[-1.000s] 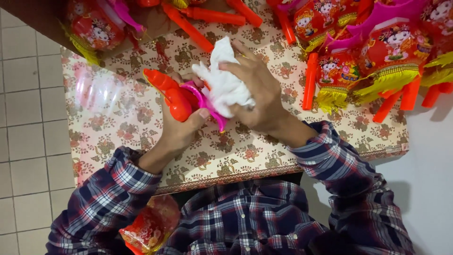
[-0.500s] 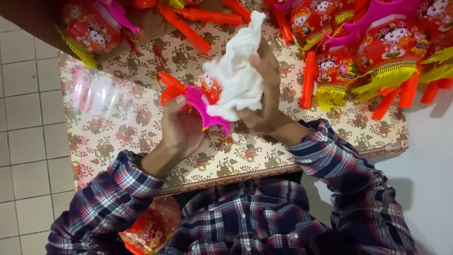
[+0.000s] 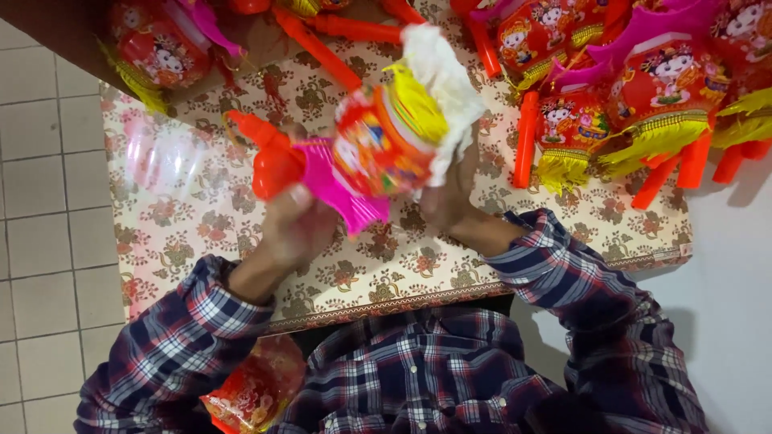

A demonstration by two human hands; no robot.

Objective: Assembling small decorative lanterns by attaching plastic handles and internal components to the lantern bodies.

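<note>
Holding a toy lantern (image 3: 378,153) up over the table (image 3: 201,233), both hands are busy with it. The left hand (image 3: 293,229) is curled shut around the pink base, with the red-orange handle (image 3: 265,157) sticking out past its far side. The right hand (image 3: 446,197) is closed on a white cloth (image 3: 438,72), pressed against the lantern's far end where the yellow fringe (image 3: 414,104) shows. The lantern sits between the two hands, off the table, tilted on its side.

My read: this looks like the wiping step, cloth working over the printed red body. The next move probably calls for turning the lantern in the left hand so the cloth can reach a fresh side, without snagging the fringe. Just a guess from how it's held.

Compared to half a second ago, the lantern has been rolled over: then the cloth covered most of it and only the pink edge showed; now the red body and fringe face up, and the cloth has slid to the end. The handle has swung further out from the left hand too.

More lanterns (image 3: 659,88) are piled beyond the right hand, spare handles (image 3: 527,137) near them, and a red bag (image 3: 253,390) sits below the left sleeve.
</note>
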